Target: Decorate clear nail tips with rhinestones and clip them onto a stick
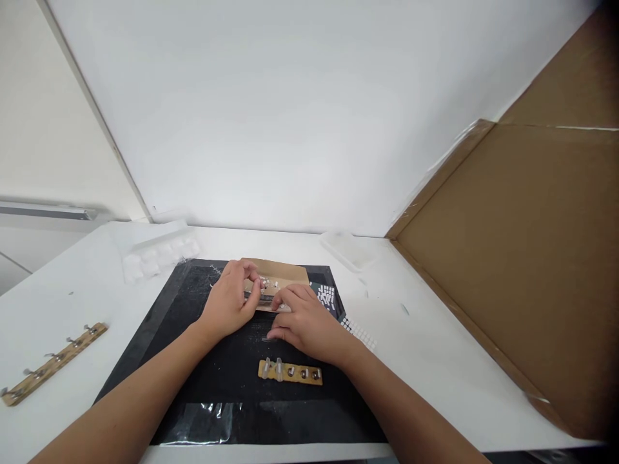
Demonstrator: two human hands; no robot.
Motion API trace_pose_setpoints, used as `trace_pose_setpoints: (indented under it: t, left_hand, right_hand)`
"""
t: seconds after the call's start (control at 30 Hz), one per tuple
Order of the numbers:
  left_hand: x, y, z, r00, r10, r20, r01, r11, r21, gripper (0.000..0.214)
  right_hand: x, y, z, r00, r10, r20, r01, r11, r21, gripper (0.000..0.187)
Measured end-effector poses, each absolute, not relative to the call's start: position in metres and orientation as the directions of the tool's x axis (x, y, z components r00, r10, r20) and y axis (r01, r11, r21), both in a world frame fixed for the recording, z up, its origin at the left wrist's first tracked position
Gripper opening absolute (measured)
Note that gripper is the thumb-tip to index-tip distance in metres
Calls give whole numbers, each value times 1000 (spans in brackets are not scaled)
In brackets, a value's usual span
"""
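The yellowish wooden strip (298,377) lies on the smooth black mat (213,380), nearer to the body than both hands. Two of its five places carry clear, longish pieces (279,369); three show round dark metal without them, so I judge the work partly done. The left hand (229,299) makes a narrow grip beside tiny white bits (268,283) on flat brown paper (285,270). The right hand (309,325) is half curled. Whether either holds something, I cannot tell.

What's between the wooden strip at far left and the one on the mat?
Head view: from the left strip, white table, then black mat, with the left forearm crossing above, before the mat's strip.
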State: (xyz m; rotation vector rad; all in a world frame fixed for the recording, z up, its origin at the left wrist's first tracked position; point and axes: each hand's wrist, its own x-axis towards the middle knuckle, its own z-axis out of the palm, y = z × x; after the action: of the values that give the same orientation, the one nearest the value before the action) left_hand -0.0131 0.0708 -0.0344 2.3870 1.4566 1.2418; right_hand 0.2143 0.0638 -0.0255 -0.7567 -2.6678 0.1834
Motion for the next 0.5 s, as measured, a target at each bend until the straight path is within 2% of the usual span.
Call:
trace_pose_setpoints:
  t: [0.2, 0.3, 0.5]
  left_hand:
    - [-13, 70, -32, 217, 772, 597, 724, -538, 432, 8]
    - [-13, 70, -33, 224, 769, 599, 726, -542, 424, 8]
    - [-11, 70, -33, 225, 766, 603, 729, -543, 418, 10]
  right_hand:
    - [218, 64, -23, -810, 493, 318, 449, 870, -205, 27]
    - [218, 65, -23, -831, 476, 290, 428, 878, -215, 31]
    - [214, 66, -27, -859, 440, 261, 396, 895, -206, 22]
